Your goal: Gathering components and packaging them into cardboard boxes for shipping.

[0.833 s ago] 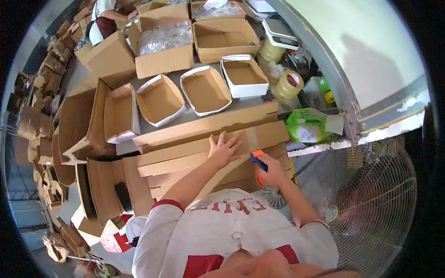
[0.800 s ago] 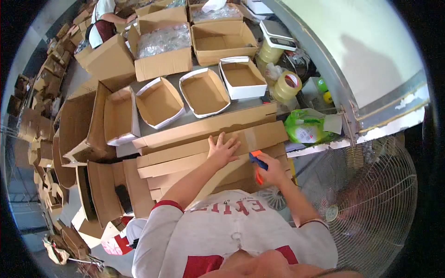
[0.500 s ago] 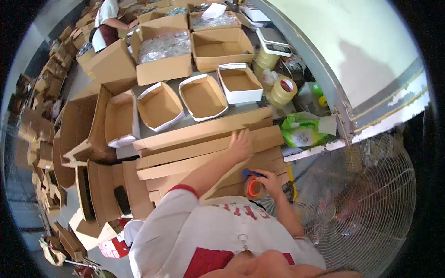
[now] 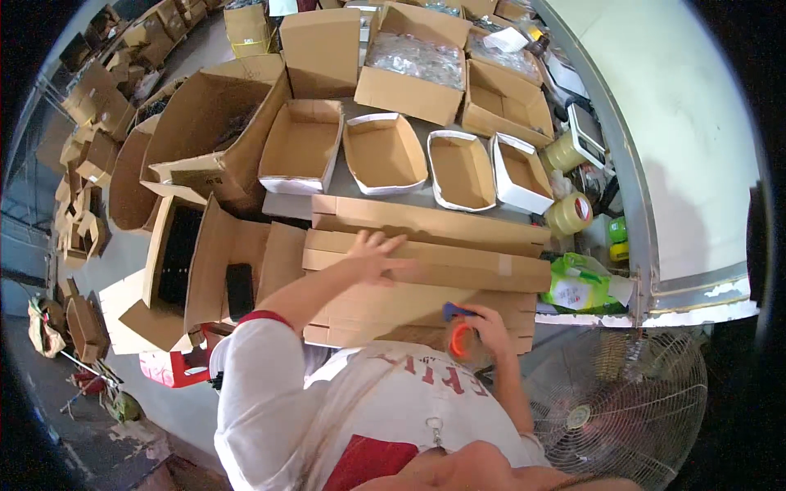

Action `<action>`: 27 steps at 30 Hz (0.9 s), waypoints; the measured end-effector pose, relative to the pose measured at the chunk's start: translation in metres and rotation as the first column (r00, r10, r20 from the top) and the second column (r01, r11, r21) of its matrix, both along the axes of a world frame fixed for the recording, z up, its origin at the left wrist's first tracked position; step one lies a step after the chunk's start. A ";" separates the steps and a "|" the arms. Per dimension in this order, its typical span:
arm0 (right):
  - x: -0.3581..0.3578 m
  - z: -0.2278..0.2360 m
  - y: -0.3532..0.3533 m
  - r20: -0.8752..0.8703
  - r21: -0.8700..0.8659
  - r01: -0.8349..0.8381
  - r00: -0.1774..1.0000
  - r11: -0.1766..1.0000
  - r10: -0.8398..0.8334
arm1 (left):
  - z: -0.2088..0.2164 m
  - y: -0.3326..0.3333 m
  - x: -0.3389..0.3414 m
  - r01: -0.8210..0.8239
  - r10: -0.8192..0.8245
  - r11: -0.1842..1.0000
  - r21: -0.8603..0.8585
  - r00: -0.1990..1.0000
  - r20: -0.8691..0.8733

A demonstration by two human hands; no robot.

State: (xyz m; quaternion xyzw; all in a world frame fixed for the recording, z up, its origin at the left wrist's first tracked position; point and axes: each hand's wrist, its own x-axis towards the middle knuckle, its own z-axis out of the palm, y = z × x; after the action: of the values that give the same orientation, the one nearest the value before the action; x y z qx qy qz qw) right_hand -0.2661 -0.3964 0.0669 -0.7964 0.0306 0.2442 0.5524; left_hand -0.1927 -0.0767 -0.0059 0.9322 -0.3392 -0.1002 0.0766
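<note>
The carton (image 4: pixel 458 263), laid roughly nine-to-three o'clock lengthwise, is overlain by the spread, nearer left hand (image 4: pixel 373 260) and is found at twelve o'clock from the right hand (image 4: pixel 491 327), where the dispenser (image 4: pixel 461 335) is gripped

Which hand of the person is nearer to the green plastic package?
Right. The right hand, holding the tape dispenser, is left of the green plastic package and closer to the body; the left hand is farther left, over the long folded cardboard.
</note>
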 end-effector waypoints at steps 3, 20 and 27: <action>0.063 0.014 0.071 -0.057 -0.008 -0.181 0.982 0.984 0.180 | -0.015 0.058 -0.023 -0.020 0.027 0.997 -0.071 0.995 0.096; 0.221 0.000 0.231 -0.548 -0.366 -0.401 0.822 0.840 0.153 | -0.029 0.076 -0.024 -0.029 0.055 0.972 -0.232 0.993 0.104; 0.152 -0.028 0.197 -0.092 -0.468 -0.410 0.904 0.783 0.418 | -0.027 0.078 -0.022 -0.037 0.052 0.973 -0.228 0.997 0.060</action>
State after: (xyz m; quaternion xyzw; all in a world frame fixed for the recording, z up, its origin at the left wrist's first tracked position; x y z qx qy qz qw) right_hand -0.1140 -0.1999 0.0387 -0.8964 -0.0904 0.3378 0.2725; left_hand -0.2145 0.0014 -0.0327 0.9275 -0.3299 -0.0283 0.1734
